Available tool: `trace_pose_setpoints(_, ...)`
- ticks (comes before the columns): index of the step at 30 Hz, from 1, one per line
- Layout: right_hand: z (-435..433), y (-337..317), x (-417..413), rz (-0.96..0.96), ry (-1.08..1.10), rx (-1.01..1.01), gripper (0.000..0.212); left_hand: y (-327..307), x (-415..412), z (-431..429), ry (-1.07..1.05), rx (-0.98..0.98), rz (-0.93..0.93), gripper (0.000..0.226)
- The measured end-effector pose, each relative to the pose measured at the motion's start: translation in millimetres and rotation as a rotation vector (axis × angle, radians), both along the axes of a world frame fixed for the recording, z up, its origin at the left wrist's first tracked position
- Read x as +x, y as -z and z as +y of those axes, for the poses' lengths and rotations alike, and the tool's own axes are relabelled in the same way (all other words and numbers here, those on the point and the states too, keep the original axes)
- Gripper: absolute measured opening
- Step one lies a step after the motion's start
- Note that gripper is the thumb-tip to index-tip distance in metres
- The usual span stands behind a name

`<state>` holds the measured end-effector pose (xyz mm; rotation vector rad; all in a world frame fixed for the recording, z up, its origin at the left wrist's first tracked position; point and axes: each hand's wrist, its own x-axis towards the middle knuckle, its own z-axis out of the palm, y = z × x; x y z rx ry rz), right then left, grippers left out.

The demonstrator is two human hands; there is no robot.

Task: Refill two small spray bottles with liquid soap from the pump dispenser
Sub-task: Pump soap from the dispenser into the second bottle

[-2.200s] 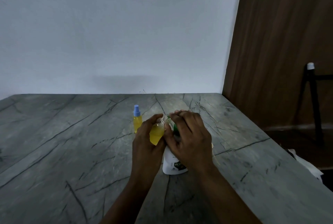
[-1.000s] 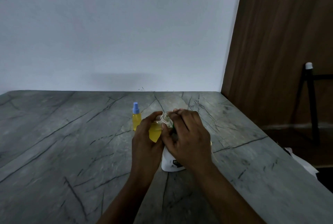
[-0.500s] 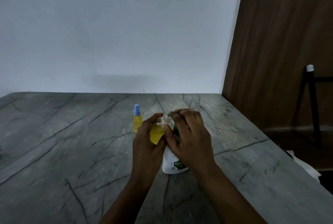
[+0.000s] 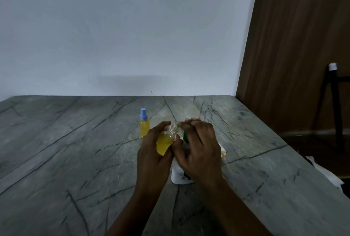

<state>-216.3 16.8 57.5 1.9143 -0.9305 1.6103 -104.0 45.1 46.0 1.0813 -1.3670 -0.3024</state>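
My left hand (image 4: 151, 158) grips an uncapped small spray bottle (image 4: 164, 143) full of yellow liquid, tilted so its clear threaded neck points up and right. Its neck sits at the green nozzle of the white pump dispenser (image 4: 180, 177), which stands on the grey stone table (image 4: 66, 150). My right hand (image 4: 198, 150) lies over the dispenser's green pump head, fingers curled over it, hiding most of it. A second small spray bottle (image 4: 144, 125), yellow with a blue spray cap on, stands upright just left and behind my left hand.
A small pale object (image 4: 223, 153) lies on the table right of the dispenser, partly hidden by my right hand. The table's right edge runs diagonally beside a brown wooden panel (image 4: 293, 46). A black stand (image 4: 333, 93) is on the floor at right.
Hardly anything differs: both hands stay on the bottle and pump, with slight shifts from head movement. The capped bottle has not moved.
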Motion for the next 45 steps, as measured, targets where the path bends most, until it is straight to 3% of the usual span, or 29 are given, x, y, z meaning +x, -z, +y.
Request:
trace_pose_setpoints(23, 0.1, -37.6, -18.0, 0.219, -0.024, 0.014, 0.023, -13.9, -3.1, 2.4, 0.034, 0.027, 0.011, 0.036)
trace_pose_setpoints(28, -6.3, -22.2, -22.0, 0.297, -0.007, -0.040, 0.031, -12.8, 1.4, -2.6, 0.015, 0.042, -0.038, 0.041)
trace_pose_setpoints(45, -0.4, -14.0, -15.0, 0.200, 0.010, -0.060, 0.042, -8.5, -4.4, -1.6, 0.001, 0.012, -0.035, 0.040)
